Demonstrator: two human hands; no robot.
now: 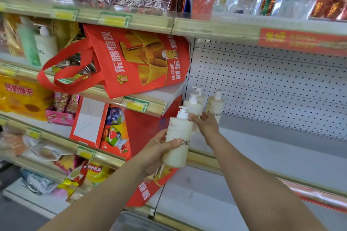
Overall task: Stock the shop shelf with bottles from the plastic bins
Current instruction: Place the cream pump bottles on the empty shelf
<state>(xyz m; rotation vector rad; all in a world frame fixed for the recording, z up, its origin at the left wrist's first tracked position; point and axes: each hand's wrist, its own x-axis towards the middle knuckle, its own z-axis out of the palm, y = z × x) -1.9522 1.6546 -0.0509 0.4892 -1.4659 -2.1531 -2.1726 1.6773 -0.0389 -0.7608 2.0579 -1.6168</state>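
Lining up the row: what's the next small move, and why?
Probably set the cream plastic pump bottle in the left hand onto the grey shelf board, beside the three matching bottles standing there; the right hand touches the front one.

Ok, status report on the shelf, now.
Left hand grips a cream pump bottle, off the shelf. Right hand at three shelved bottles, grip unclear. Red bag beside them, not blocking.

Front bottle: "OME", the first letters covered.
Back bottle: "ZYOME", at 1 o'clock from the front bottle.
Red bag: "东鹏特饮", turned sideways, at 11 o'clock.
Crisp bag: "Lay's", at 8 o'clock.
Yellow biscuit pack: "钙奶饼干", at 9 o'clock.
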